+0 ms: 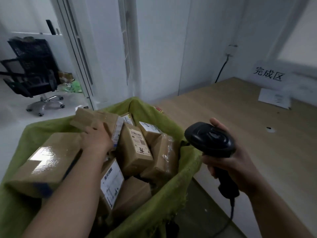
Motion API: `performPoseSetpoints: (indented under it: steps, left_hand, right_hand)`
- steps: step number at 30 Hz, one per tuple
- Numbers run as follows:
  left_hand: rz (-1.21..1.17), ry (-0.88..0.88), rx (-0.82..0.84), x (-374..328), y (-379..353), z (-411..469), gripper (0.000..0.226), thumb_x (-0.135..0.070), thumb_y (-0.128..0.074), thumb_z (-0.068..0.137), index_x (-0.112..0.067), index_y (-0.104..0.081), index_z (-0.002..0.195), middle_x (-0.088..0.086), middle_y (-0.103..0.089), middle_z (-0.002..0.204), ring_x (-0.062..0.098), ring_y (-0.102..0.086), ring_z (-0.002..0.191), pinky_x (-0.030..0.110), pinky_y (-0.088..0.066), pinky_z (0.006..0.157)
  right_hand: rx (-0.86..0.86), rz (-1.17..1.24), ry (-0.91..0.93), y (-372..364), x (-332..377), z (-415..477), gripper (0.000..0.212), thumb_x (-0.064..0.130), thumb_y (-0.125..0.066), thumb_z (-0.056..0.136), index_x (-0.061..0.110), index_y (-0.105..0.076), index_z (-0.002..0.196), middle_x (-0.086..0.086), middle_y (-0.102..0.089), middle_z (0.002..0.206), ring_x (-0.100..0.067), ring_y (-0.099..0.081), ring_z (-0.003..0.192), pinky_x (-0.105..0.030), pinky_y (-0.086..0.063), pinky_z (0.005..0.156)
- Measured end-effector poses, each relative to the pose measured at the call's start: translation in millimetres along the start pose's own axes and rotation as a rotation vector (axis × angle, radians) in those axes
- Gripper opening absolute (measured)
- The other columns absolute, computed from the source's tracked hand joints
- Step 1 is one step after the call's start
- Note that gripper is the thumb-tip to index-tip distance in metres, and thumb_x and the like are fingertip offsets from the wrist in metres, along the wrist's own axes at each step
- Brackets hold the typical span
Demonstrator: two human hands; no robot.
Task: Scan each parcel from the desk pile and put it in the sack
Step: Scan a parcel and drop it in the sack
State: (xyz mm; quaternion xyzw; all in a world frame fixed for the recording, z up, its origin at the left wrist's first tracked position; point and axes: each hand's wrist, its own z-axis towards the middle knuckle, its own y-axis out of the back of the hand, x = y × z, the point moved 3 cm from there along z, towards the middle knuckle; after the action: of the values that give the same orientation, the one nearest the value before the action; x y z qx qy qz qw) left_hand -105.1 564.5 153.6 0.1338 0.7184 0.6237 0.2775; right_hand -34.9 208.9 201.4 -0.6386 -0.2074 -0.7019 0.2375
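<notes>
A green sack stands open beside the wooden desk, filled with several brown cardboard parcels. My left hand reaches into the sack and grips a brown parcel with a white label on its side, over the far left of the pile. A large taped box lies at the sack's left side. To the right, over the desk's near corner, my right hand holds a black handheld barcode scanner by its handle, head pointing left toward the sack. Its cable hangs down.
A white paper sheet lies at the desk's far right under a wall sign with characters. A black office chair and green scraps sit on the floor at the left, behind a white door frame.
</notes>
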Motion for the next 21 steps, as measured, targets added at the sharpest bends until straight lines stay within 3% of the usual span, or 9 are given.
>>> performPoseSetpoints:
  steps: [3, 6, 11, 16, 21]
  left_hand:
    - [-0.071, 0.078, 0.075, 11.6, 11.3, 10.9, 0.099, -0.04, -0.084, 0.067, -0.008, -0.028, 0.143, 0.022, -0.042, 0.139, 0.04, -0.044, 0.126, 0.047, -0.044, 0.1]
    - [-0.109, 0.078, -0.005, 16.2, 24.1, 0.9, 0.106, -0.054, -0.08, 0.069, -0.009, -0.022, 0.147, 0.025, -0.029, 0.148, 0.042, -0.034, 0.133, 0.051, -0.04, 0.104]
    - [-0.415, -0.216, -0.317, -8.9, 32.0, -69.3, 0.09, -0.04, -0.073, 0.082, -0.019, -0.02, 0.151, 0.015, -0.022, 0.153, 0.036, -0.027, 0.139, 0.052, -0.034, 0.107]
    - [-0.571, -0.385, -0.231, -50.1, -1.7, -152.4, 0.077, -0.037, -0.073, 0.083, -0.021, -0.031, 0.146, 0.007, -0.033, 0.149, 0.028, -0.033, 0.136, 0.046, -0.035, 0.106]
    - [-0.472, -0.614, -0.153, -103.0, -36.3, -234.2, 0.075, -0.031, -0.078, 0.079, -0.01, -0.043, 0.141, 0.013, -0.042, 0.141, 0.029, -0.038, 0.132, 0.038, -0.03, 0.11]
  right_hand:
    - [-0.014, 0.011, 0.005, 3.8, 0.8, -2.4, 0.095, -0.006, -0.079, 0.057, 0.046, -0.048, 0.131, -0.019, -0.058, 0.118, -0.031, -0.054, 0.051, -0.036, -0.049, 0.042]
    - [-0.019, 0.007, 0.021, 9.2, 2.5, -9.8, 0.096, -0.005, -0.077, 0.057, 0.047, -0.046, 0.132, -0.022, -0.059, 0.112, -0.031, -0.054, 0.049, -0.036, -0.048, 0.043]
    - [-0.025, 0.006, 0.041, 22.0, 9.4, -37.7, 0.097, -0.004, -0.072, 0.057, 0.043, -0.043, 0.136, -0.019, -0.06, 0.108, -0.032, -0.054, 0.049, -0.037, -0.048, 0.042]
    - [-0.085, 0.021, 0.041, 53.2, 17.9, -91.2, 0.097, -0.002, -0.073, 0.054, 0.043, -0.043, 0.135, -0.007, -0.068, 0.093, -0.03, -0.053, 0.049, -0.035, -0.046, 0.042]
    - [-0.148, 0.02, 0.048, 99.2, 24.4, -167.8, 0.096, -0.004, -0.073, 0.055, 0.039, -0.044, 0.137, -0.012, -0.061, 0.109, -0.029, -0.052, 0.048, -0.035, -0.047, 0.042]
